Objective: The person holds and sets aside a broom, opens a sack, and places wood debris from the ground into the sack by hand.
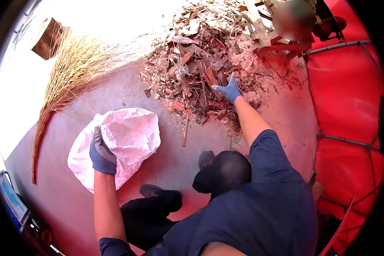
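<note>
My left hand (pixel 102 153), in a grey-blue glove, is closed on the rim of a crumpled white sack (pixel 134 134) that lies on the floor with its mouth partly open. Stretched out to the right, my right hand (pixel 229 89) wears a similar glove, with thumb and fingers spread at the near right side of a heap of bark and wood scraps (pixel 196 64). A reddish-brown piece of wood (pixel 211 77) lies just beside its fingers.
A long straw broom (pixel 59 89) lies on the concrete floor at the left, near a wooden block (pixel 47 38). Red sheeting (pixel 341 102) on a metal frame lines the right side. Red machinery (pixel 286 47) stands behind the heap.
</note>
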The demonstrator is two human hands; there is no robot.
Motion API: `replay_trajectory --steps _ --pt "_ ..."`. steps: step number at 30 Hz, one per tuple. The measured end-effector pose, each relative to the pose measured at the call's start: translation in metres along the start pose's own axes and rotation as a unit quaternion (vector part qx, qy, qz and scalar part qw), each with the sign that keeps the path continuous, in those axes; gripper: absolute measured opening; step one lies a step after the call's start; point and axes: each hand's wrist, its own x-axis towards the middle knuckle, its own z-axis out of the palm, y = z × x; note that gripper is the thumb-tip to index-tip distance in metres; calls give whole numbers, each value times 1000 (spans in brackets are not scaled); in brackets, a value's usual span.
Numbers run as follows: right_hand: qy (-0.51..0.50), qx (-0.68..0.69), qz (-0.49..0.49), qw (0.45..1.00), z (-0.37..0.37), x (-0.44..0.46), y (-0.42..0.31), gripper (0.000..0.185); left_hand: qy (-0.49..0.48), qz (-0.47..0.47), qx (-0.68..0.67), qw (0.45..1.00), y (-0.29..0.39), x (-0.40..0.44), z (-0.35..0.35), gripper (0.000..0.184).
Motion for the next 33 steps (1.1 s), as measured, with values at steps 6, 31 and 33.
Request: replay_trajectory --steps 6,31,33 --pt "-67 -137 54 987 29 -14 -66 154 -48 -36 -320 946 2 40 3 41" --pt "-30 -25 29 999 33 -8 39 114 -139 28 -178 974 1 33 33 38" --pt "-45 55 45 996 35 -16 39 109 -133 -36 -288 948 -1 35 32 38"
